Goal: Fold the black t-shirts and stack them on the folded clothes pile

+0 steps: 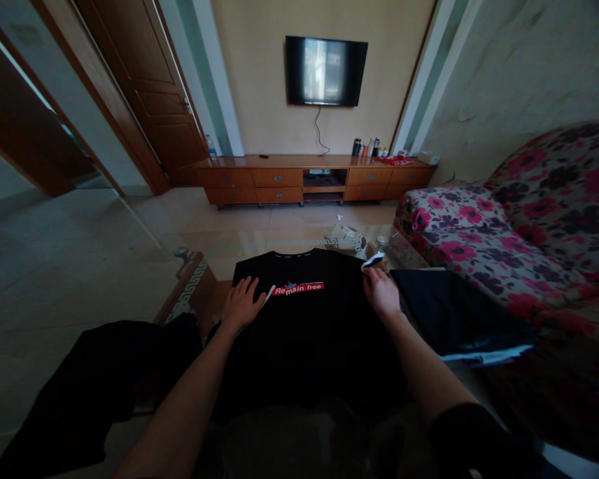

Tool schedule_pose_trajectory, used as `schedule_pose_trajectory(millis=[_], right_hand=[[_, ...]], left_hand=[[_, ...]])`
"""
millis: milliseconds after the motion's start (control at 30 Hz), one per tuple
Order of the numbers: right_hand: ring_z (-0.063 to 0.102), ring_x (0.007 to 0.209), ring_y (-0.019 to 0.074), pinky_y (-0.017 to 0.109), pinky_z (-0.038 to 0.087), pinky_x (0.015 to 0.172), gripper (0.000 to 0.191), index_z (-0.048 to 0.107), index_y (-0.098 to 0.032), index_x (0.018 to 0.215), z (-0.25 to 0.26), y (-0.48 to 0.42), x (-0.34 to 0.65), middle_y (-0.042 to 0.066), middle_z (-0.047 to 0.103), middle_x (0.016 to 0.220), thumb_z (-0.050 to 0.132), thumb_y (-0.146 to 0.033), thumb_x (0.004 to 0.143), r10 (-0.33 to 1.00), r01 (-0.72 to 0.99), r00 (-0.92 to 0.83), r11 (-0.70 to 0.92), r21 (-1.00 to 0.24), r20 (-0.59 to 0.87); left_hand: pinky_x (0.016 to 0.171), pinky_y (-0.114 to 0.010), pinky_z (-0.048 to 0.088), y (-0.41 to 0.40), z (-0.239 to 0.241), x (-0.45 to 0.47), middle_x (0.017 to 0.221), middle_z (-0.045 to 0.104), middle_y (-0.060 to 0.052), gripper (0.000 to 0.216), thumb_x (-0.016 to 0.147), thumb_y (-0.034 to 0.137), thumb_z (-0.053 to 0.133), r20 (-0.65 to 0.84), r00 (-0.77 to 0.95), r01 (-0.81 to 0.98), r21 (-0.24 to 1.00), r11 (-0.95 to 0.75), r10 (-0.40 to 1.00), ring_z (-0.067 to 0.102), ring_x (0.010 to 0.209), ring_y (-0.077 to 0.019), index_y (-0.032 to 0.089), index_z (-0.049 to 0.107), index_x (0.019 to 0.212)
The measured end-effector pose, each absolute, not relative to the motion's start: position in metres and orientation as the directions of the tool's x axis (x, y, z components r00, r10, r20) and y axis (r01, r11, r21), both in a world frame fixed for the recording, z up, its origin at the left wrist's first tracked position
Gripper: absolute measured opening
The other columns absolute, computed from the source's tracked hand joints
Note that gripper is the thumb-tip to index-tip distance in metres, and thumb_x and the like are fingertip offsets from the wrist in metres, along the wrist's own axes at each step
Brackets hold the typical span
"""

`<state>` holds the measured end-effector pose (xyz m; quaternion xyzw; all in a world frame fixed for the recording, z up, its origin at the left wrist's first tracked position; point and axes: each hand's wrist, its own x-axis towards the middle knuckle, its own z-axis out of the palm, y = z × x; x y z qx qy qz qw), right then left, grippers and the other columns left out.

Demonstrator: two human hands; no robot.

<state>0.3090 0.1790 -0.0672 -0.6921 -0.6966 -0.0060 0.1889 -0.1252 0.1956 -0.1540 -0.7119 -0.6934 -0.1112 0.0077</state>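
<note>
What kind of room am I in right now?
Most likely a home living room: a wall-mounted TV above a long wooden cabinet, a floral sofa, and a glass coffee table with a black T-shirt spread on it.

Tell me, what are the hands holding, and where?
The right hand seems to pinch the black T-shirt at its white-trimmed sleeve edge; the left hand just lies flat on it.
</note>
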Motion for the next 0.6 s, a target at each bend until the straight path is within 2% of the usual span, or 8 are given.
schedule_pose_trajectory(millis=[67, 100, 167, 333, 433, 500, 600], right_hand=[[0.054, 0.121, 0.0240, 0.033, 0.037, 0.105, 0.042, 0.058, -0.025, 0.137, -0.067, 0.171, 0.298, 0.011, 0.062, 0.128, 0.048, -0.019, 0.096, 0.950, 0.948, -0.265, 0.287, -0.134, 0.163], [0.053, 0.122, 0.0241, 0.034, 0.036, 0.106, 0.045, 0.058, -0.025, 0.136, -0.069, 0.168, 0.294, 0.011, 0.061, 0.128, 0.051, -0.016, 0.093, 0.930, 0.926, -0.354, 0.363, -0.104, 0.095], [0.049, 0.125, 0.0254, 0.036, 0.035, 0.108, 0.052, 0.057, -0.024, 0.138, -0.075, 0.163, 0.291, 0.012, 0.058, 0.131, 0.054, -0.012, 0.088, 0.907, 0.904, -0.421, 0.420, -0.079, 0.010], [0.042, 0.133, 0.0314, 0.040, 0.035, 0.109, 0.069, 0.045, -0.020, 0.145, -0.087, 0.156, 0.304, 0.016, 0.047, 0.143, 0.060, -0.013, 0.078, 0.970, 0.968, -0.236, 0.240, -0.077, 0.060], [0.053, 0.125, 0.0287, 0.037, 0.040, 0.104, 0.053, 0.046, -0.013, 0.138, -0.090, 0.155, 0.316, 0.020, 0.052, 0.136, 0.053, -0.015, 0.085, 0.998, 0.989, -0.067, 0.069, -0.134, 0.015], [0.061, 0.116, 0.0285, 0.039, 0.045, 0.099, 0.042, 0.047, -0.013, 0.133, -0.091, 0.155, 0.323, 0.020, 0.059, 0.128, 0.047, -0.020, 0.091, 0.995, 0.986, 0.042, -0.056, -0.157, -0.092], [0.066, 0.111, 0.0318, 0.044, 0.049, 0.093, 0.037, 0.052, -0.016, 0.126, -0.093, 0.157, 0.331, 0.019, 0.065, 0.121, 0.045, -0.033, 0.095, 0.951, 0.965, 0.198, -0.231, -0.123, -0.236]], left_hand=[[0.123, -0.046, 0.019, 0.196, -0.155, -0.126, 0.166, 0.030, -0.007, 0.069, 0.099, 0.061, 0.031, 0.172, 0.015, 0.991, 0.129, -0.038, 0.985, 0.022, 0.154, -0.0269, 0.023, 0.038, 0.156], [0.123, -0.046, 0.020, 0.196, -0.155, -0.126, 0.166, 0.030, -0.007, 0.069, 0.099, 0.061, 0.031, 0.176, 0.018, 0.991, 0.124, -0.040, 0.984, 0.023, 0.154, -0.0267, 0.024, 0.038, 0.156], [0.123, -0.046, 0.020, 0.196, -0.156, -0.126, 0.166, 0.030, -0.007, 0.069, 0.099, 0.061, 0.030, 0.185, 0.023, 0.992, 0.119, -0.045, 0.982, 0.023, 0.154, -0.0267, 0.024, 0.038, 0.156], [0.123, -0.046, 0.021, 0.195, -0.154, -0.126, 0.166, 0.030, -0.007, 0.068, 0.099, 0.061, 0.030, 0.187, 0.017, 0.992, 0.119, -0.040, 0.982, 0.023, 0.154, -0.0266, 0.024, 0.038, 0.156], [0.123, -0.046, 0.020, 0.195, -0.153, -0.125, 0.166, 0.030, -0.007, 0.067, 0.099, 0.059, 0.032, 0.180, 0.005, 0.992, 0.122, -0.027, 0.984, 0.023, 0.154, -0.0263, 0.024, 0.039, 0.156], [0.123, -0.046, 0.020, 0.194, -0.152, -0.125, 0.166, 0.030, -0.007, 0.067, 0.099, 0.058, 0.033, 0.181, 0.004, 0.992, 0.123, -0.027, 0.984, 0.023, 0.154, -0.0263, 0.024, 0.039, 0.156], [0.123, -0.046, 0.020, 0.194, -0.152, -0.124, 0.166, 0.031, -0.007, 0.067, 0.099, 0.058, 0.033, 0.181, 0.005, 0.993, 0.119, -0.027, 0.983, 0.023, 0.154, -0.0270, 0.024, 0.039, 0.156]])
